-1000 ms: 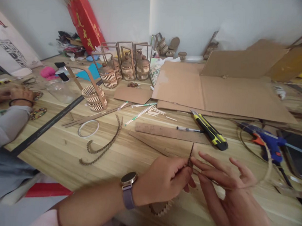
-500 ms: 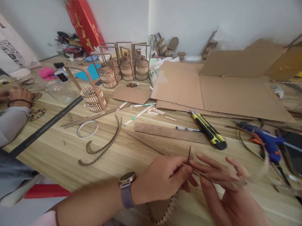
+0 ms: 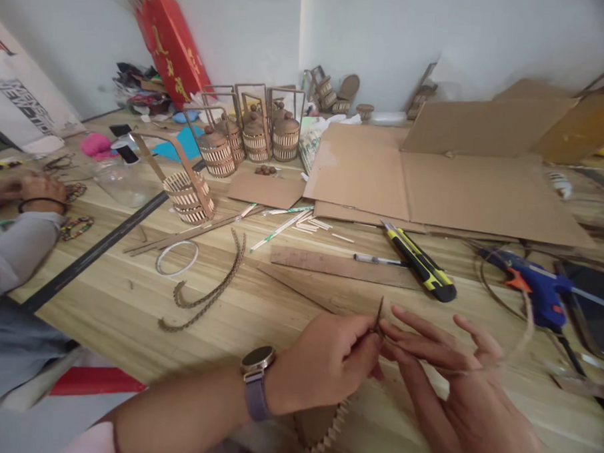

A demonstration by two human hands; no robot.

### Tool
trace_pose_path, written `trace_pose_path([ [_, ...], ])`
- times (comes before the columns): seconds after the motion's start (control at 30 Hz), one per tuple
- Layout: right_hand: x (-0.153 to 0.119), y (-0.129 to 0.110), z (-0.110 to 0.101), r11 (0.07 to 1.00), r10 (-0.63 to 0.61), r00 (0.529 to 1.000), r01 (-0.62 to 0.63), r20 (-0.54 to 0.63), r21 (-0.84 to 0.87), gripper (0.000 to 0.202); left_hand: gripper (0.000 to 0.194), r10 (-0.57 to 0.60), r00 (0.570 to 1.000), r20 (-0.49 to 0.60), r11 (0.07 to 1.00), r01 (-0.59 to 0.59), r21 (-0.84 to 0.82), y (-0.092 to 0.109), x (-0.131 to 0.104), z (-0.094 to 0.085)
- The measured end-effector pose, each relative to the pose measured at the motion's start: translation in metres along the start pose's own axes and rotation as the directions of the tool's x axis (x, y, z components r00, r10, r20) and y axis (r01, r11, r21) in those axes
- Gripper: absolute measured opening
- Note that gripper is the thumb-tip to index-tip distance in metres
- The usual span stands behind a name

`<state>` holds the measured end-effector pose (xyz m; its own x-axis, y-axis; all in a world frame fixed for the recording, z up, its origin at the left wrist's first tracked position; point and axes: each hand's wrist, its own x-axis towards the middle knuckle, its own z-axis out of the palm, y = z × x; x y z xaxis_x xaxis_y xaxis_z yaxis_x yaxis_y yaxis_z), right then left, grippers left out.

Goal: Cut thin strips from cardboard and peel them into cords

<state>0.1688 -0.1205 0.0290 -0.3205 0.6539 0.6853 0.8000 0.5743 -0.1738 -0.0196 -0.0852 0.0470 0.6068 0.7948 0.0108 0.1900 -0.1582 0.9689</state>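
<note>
Both my hands work at the front of the wooden table. My left hand [image 3: 324,354], with a watch on the wrist, pinches a thin brown strip [image 3: 380,310] between thumb and fingers. The thumb and fingertips of my right hand [image 3: 467,394] close on the strip close beside my left, its other fingers stretched out. A long thin tail [image 3: 528,323] of strip seems to loop out past my right hand, blurred. Below my left hand shows a round brown piece with a zigzag edge [image 3: 336,425], partly covered; I cannot tell whether it is joined to the strip.
A yellow-black utility knife [image 3: 420,262], a pen [image 3: 378,259] and a blue glue gun [image 3: 542,290] lie beyond my hands. Curved zigzag strips [image 3: 213,296] and a white ring [image 3: 176,258] lie left. Small handled baskets [image 3: 256,134] and cardboard [image 3: 359,169] stand behind. Another person's hand [image 3: 43,192] works far left.
My fingers have shifted slightly on the strip, and the loose tail beside my right hand has moved. The view has shifted a little; the table items stay put.
</note>
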Motion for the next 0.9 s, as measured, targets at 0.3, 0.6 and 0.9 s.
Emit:
trace_pose_path([
  [0.3,0.004,0.000,-0.005,1.000,0.023,1.000,-0.023,-0.012,0.005,0.012,0.026,0.006,1.000,0.016,0.998,-0.005,-0.061,-0.001,0.000,-0.001],
  [0.6,0.000,-0.001,0.002,0.995,0.048,0.997,-0.043,-0.057,0.091,0.006,0.034,-0.116,0.986,0.122,0.772,0.166,-0.614,-0.006,0.009,0.003],
  [0.9,0.003,-0.003,-0.001,0.999,0.037,0.999,-0.037,-0.034,0.002,0.011,0.027,-0.180,0.961,0.210,0.653,0.277,-0.705,-0.011,0.015,0.004],
])
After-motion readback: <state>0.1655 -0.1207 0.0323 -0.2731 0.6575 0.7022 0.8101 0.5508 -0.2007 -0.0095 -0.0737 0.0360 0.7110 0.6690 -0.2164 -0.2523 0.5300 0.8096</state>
